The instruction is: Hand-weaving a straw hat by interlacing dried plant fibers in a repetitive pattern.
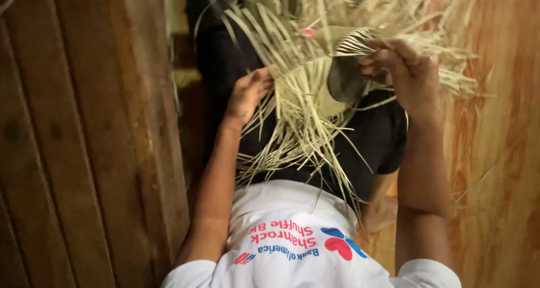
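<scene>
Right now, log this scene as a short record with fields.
Left hand: grips loose straw strands at the edge of the woven straw piece
Right hand: pinches the woven edge over a dark rounded form
Loose strands: fan down across the lap
Clothing: white printed shirt, dark trousers
Surroundings: wooden floor, wooden boards at image left

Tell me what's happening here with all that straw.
A person in a white printed shirt and dark shorts sits on a wooden floor, working a partly woven piece of pale straw on the lap. The left hand grips the loose strands at the woven edge; the right hand pinches a bundle of strands near the top. Many unwoven strands fan out and hang down all round.
</scene>
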